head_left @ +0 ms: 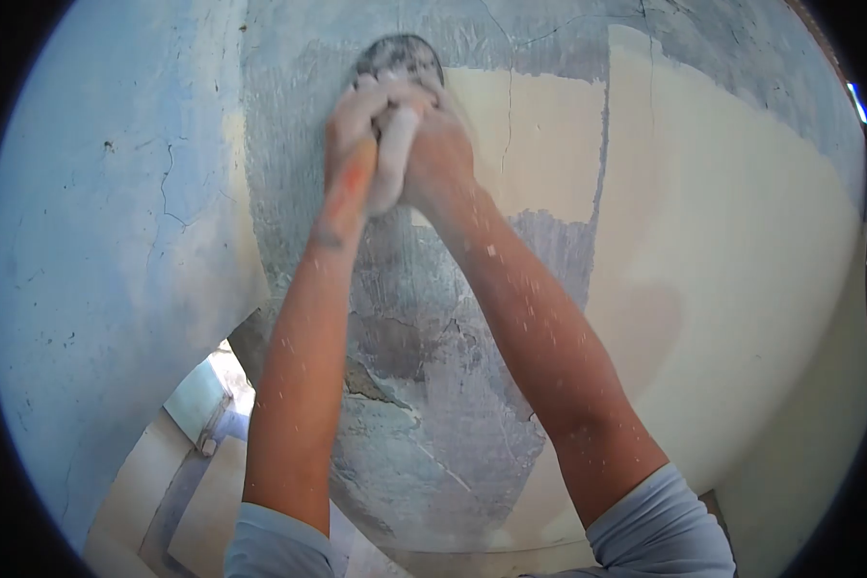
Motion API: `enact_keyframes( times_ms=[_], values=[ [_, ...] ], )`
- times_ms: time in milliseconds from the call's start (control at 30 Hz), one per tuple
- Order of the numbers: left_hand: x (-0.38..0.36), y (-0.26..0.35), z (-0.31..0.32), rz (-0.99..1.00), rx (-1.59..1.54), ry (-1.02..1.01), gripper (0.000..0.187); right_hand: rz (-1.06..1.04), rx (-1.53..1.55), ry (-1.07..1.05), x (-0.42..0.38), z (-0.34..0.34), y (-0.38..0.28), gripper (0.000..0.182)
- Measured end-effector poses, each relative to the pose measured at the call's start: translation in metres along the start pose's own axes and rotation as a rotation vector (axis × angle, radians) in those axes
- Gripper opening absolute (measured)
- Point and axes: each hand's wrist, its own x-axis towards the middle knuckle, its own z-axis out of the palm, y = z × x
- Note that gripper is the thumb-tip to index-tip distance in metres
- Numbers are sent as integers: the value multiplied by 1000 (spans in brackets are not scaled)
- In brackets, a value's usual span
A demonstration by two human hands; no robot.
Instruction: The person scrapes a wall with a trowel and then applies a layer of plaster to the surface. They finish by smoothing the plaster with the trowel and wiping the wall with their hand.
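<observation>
Left hand (349,130) and right hand (441,154) clamp fingers around a white-dusted, rounded tool (392,169), likely for firmer pressure against the patchy grey wall (294,125)!

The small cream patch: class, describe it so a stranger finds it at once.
On the wall, find the left hand and right hand, close together. Just right of them lies the patch, set apart from the bigger cream area by a thin grey strip.

both arms raised, hands (395,135) clasped together
</observation>
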Motion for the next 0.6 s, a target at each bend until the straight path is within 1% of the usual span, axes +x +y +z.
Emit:
enact_keyframes(
  times_ms=[33,100,133,200,233,267,300,333,367,400,433,467,500,533,567,600],
  values=[
    [15,-3,-1,-22,-46,4,14,0,-1,4,10,-8,-2,58],
    [18,0,-2,-24,-68,-10,15,38,-80,-201,22,-22,-6,57],
    [5,3,-2,-1,-29,-26,16,45,-72,-205,10,-20,-10,57],
    [-25,16,-7,55,53,-54,17,45,-97,-72,-29,-9,-24,57],
    [-44,22,-6,35,99,-50,17,84,47,-15,-50,7,-27,57],
    [-58,28,-5,18,143,-46,17,82,49,-13,-55,8,-31,57],
    [-59,31,-5,-29,155,-70,15,95,23,-62,-54,3,-34,57],
    [-52,25,-6,-12,120,-57,16,105,-6,-108,-49,0,-33,58],
    [-37,16,-6,8,81,-48,17,58,-87,-94,-35,-2,-25,56],
    [-12,16,-9,30,62,-91,19,55,-47,-60,-13,0,-14,55],
    [8,10,-8,-12,15,-76,19,55,-7,-33,7,2,-4,54],
    [23,4,-8,-50,-33,-61,20,96,99,-59,26,-5,-1,52],
    [29,2,-12,-88,-81,-77,21,91,58,-130,32,-13,-5,51],
    [23,0,-14,-91,-91,-83,21,86,20,-206,32,-15,-8,50],
    [8,2,-15,-107,-28,-68,22,24,-43,-174,21,-8,-8,51],
    [-9,7,-16,-117,37,-54,23,36,-45,-177,2,7,-11,51]
  ],
)
